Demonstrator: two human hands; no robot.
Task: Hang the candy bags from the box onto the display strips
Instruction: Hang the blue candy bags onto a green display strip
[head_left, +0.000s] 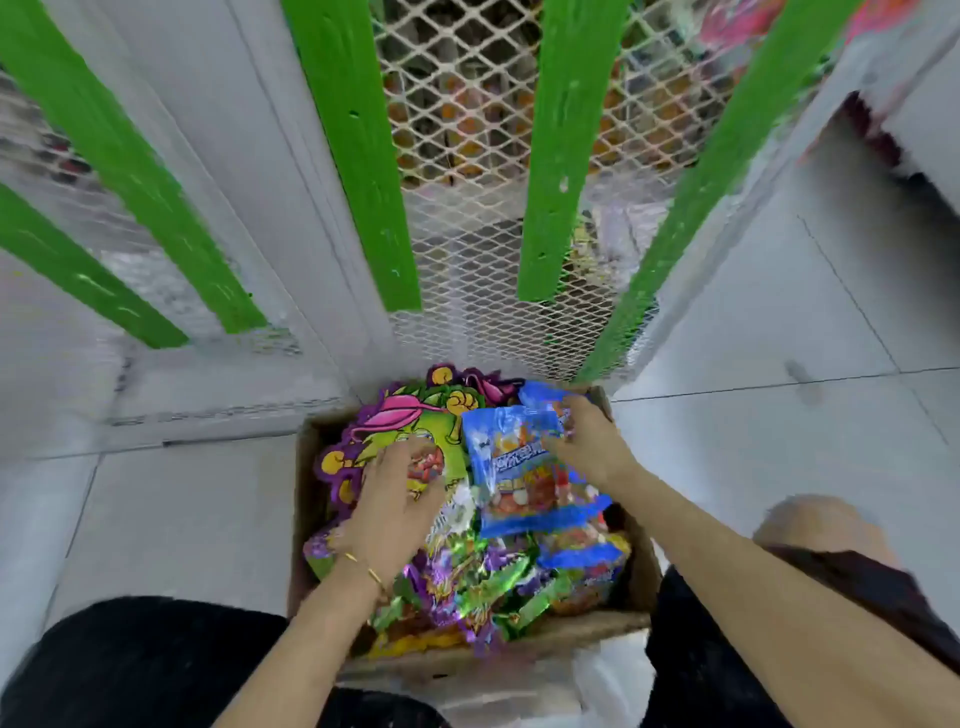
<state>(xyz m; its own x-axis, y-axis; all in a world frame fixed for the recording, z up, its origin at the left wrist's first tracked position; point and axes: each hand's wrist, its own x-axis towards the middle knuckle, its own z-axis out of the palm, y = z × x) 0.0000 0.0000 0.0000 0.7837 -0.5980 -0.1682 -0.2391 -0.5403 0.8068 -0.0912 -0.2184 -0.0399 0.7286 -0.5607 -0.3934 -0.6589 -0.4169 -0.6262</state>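
A cardboard box (582, 626) on the floor between my knees is full of candy bags. A blue candy bag (524, 478) lies tilted on top of the pile, and my right hand (587, 441) grips its upper right edge. My left hand (395, 483) rests on a green and purple cartoon-shaped bag (410, 415) at the box's left, fingers curled onto it. Several green display strips (550, 156) hang down the white mesh rack in front of me; no bags show on them.
A white mesh panel (467, 208) and white posts stand right behind the box. Grey floor tiles (182, 519) spread to both sides. A white cabinet (909, 104) is at the upper right. White plastic (597, 686) lies at the box's near edge.
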